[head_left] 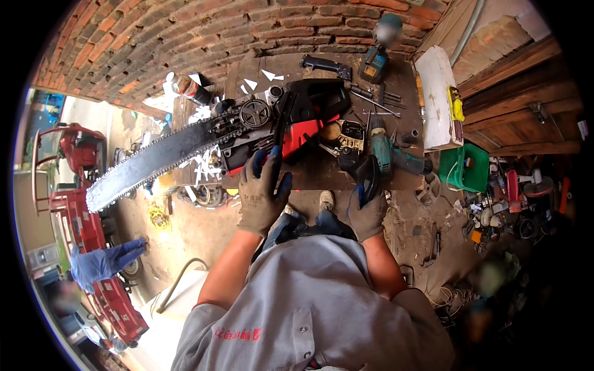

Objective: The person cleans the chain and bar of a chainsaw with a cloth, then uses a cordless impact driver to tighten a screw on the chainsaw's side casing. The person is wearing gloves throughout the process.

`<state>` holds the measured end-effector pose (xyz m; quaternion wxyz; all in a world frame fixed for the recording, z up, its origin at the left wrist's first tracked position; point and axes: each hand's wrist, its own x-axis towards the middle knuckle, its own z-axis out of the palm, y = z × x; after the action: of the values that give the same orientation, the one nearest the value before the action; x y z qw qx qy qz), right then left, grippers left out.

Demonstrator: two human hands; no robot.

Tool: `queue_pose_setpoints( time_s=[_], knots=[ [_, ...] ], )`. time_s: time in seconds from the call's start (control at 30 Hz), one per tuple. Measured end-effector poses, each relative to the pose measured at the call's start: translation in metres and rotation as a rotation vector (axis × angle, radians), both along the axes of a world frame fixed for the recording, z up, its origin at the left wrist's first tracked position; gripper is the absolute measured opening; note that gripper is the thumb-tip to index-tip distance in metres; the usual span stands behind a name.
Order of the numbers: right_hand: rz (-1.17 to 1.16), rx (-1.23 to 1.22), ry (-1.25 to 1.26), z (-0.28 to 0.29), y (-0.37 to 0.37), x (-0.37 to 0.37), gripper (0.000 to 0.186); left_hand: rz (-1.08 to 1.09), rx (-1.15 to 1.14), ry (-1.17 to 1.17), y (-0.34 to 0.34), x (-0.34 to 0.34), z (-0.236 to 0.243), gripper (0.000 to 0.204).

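Note:
My left hand [263, 191], in a grey-and-blue glove, grips a black bar on the red-and-black chainsaw [303, 133]. The saw lies on the wooden bench [396, 93], its long chain bar [148, 164] reaching out past the left side. My gloved right hand [366, 211] is closed on a black plastic part [370, 179] at the bench's front edge. Beside that part are a teal drill [380, 150] and an opened part with a pale metal casing [351, 133]. Several screwdrivers [371, 99] lie behind them.
A brick wall backs the bench, with a power tool [372, 62] and a bottle [197, 93] near it. At right are a white box [433, 105], a green crate [451, 170] and cluttered parts. A person in blue [108, 263] is beside a red vehicle [80, 210] at left.

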<state>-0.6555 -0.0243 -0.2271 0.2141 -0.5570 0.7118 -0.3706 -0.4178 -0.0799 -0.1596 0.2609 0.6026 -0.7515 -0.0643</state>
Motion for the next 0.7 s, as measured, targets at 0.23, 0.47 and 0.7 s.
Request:
queue_pose_setpoints(
  time_s=[0.23, 0.47, 0.7],
  knots=[
    [0.032, -0.175, 0.028, 0.015, 0.013, 0.006, 0.065, -0.028, -0.005, 0.040, -0.008, 0.001, -0.005, 0.054],
    [0.054, -0.259, 0.020, 0.066, 0.024, -0.010, 0.051, -0.034, 0.003, 0.070, -0.016, 0.007, 0.002, 0.052],
    [-0.092, -0.113, -0.148, 0.093, 0.032, -0.058, 0.050, -0.029, 0.090, 0.114, -0.006, 0.010, -0.005, 0.055]
  ],
)
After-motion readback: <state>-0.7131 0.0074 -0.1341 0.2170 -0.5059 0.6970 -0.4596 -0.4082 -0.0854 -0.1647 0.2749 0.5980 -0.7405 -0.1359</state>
